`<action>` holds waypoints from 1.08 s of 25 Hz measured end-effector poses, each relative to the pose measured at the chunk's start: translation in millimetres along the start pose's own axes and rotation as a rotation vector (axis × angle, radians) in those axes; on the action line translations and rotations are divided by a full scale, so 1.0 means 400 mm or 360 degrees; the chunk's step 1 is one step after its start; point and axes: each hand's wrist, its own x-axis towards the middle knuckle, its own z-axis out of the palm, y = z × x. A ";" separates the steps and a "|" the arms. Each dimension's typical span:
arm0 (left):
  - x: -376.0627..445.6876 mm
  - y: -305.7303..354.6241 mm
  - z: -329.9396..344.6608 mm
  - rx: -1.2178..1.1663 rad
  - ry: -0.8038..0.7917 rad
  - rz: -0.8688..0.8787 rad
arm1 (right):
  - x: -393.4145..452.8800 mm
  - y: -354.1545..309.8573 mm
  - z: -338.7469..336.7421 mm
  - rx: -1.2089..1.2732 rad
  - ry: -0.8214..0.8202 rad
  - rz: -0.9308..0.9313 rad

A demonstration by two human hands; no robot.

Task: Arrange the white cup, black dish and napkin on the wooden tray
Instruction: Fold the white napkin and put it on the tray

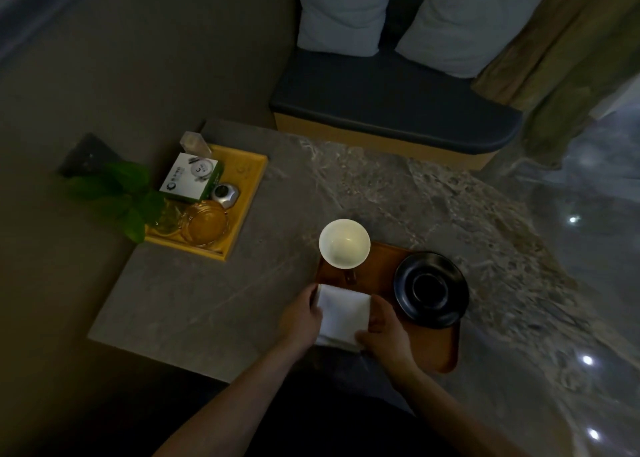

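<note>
A dark wooden tray (pixel 437 351) lies on the grey stone table. The white cup (pixel 344 243) stands upright at its far left corner. The black dish (pixel 431 289) rests on the tray's right part, its rim reaching past the tray's far edge. A folded white napkin (pixel 342 312) lies on the tray's near left part. My left hand (pixel 300 318) holds the napkin's left edge and my right hand (pixel 385 328) holds its right edge and near corner.
A yellow tray (pixel 250 193) at the table's far left holds a green-and-white box (pixel 189 177), glass dishes (pixel 204 226), a small silver object (pixel 225 195) and a plant (pixel 119 198). A cushioned bench (pixel 391 110) with two pillows stands behind the table.
</note>
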 end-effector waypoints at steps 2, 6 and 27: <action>0.016 0.008 0.009 0.0244 0.0047 0.0066 | 0.017 -0.008 0.009 -0.0074 0.0009 -0.0030; 0.029 0.015 0.025 0.0569 0.0102 0.0212 | 0.042 -0.023 0.018 -0.0250 0.0024 -0.0089; 0.045 -0.103 -0.070 0.1344 -0.0100 0.1075 | 0.031 0.048 -0.014 -0.1593 -0.0054 -0.0618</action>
